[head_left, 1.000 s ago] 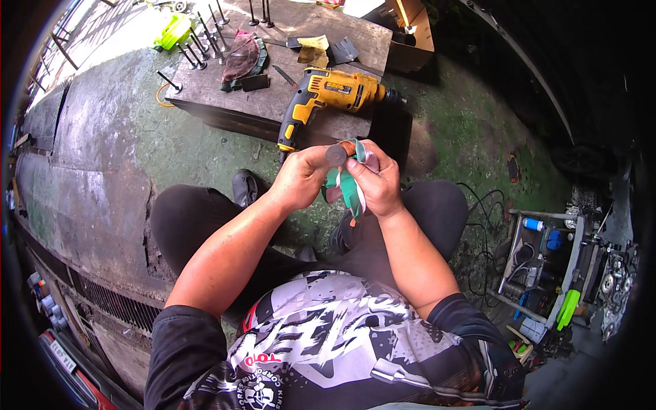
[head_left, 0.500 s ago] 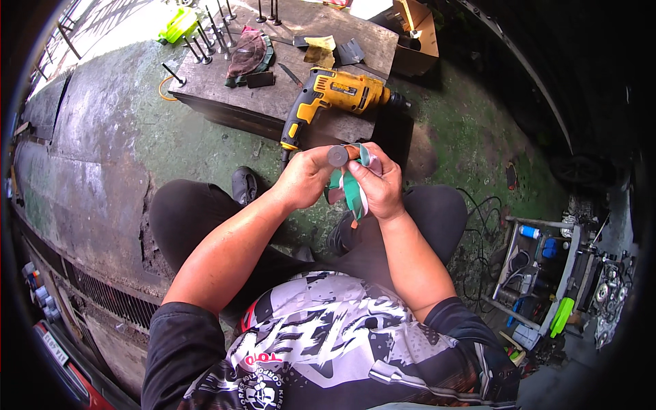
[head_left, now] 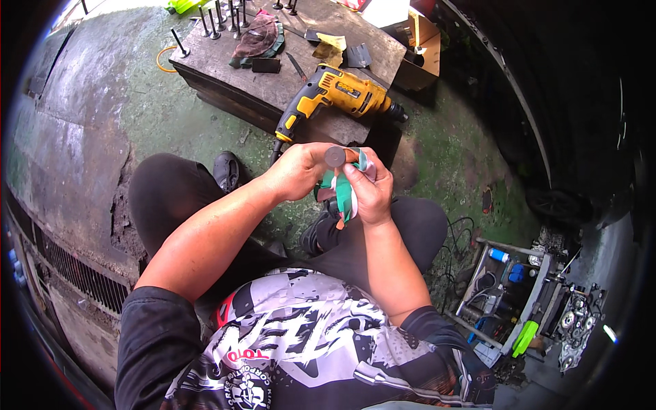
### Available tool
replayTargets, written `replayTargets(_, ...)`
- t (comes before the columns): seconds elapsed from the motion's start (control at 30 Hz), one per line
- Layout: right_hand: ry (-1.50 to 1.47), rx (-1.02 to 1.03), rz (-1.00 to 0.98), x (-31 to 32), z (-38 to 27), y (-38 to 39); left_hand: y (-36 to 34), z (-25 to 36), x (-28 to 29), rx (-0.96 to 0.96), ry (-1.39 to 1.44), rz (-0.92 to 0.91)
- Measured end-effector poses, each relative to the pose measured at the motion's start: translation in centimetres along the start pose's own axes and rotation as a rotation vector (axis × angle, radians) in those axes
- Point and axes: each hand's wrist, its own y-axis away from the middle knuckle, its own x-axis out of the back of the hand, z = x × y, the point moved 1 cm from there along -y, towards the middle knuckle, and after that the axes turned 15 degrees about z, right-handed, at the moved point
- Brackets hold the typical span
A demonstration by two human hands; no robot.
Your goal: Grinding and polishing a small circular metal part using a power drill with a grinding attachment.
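left hand (head_left: 301, 171) pinches a round flat grey disc (head_left: 335, 156), right hand (head_left: 365, 191) grips green-white cloth (head_left: 344, 195), both unchanged, drill (head_left: 338, 96) behind.

Drill (head_left: 342, 96) on bench (head_left: 273, 89), ahead of hands (head_left: 335, 181).

A yellow-and-black electric drill (head_left: 339, 93) lies on a low wooden bench (head_left: 232, 89) just beyond the hands. Farther out on the bench: upright metal bolts (head_left: 217, 19), a crumpled brown cap (head_left: 258, 37), yellow sandpaper (head_left: 329, 49). An open cardboard box (head_left: 418, 49) stands beyond to the right. A tool tray (head_left: 509, 301) lies well to the lower right.
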Motion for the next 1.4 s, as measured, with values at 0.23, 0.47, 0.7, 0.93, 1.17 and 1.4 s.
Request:
replayTargets(0.23, -0.004, -0.007, -0.004, -0.1, -0.2, 0.1, 0.1, -0.6, 0.0, -0.023, -0.013, 0.007)
replayTargets(0.47, -0.022, -0.017, -0.006, -0.2, -0.3, 0.2, 0.1, -0.4, 0.0, -0.015, -0.033, 0.010)
replayTargets(0.7, -0.074, -0.034, -0.032, -0.2, -0.6, -0.5, 0.2, -0.6, -0.1, 0.131, 0.125, 0.029)
replayTargets(0.93, -0.232, -0.107, 0.192, 0.4, -1.1, -1.7, -0.6, -0.6, 0.1, 0.333, 0.478, 0.098)
replayTargets(1.17, -0.168, -0.109, 0.043, -1.4, 1.1, -0.8, 0.4, 0.6, -1.0, 0.362, 0.423, 0.147)
replayTargets(1.4, -0.346, -0.187, 0.109, -1.2, 0.9, -1.3, -0.8, 0.8, 0.7, 0.332, 0.514, 0.094)
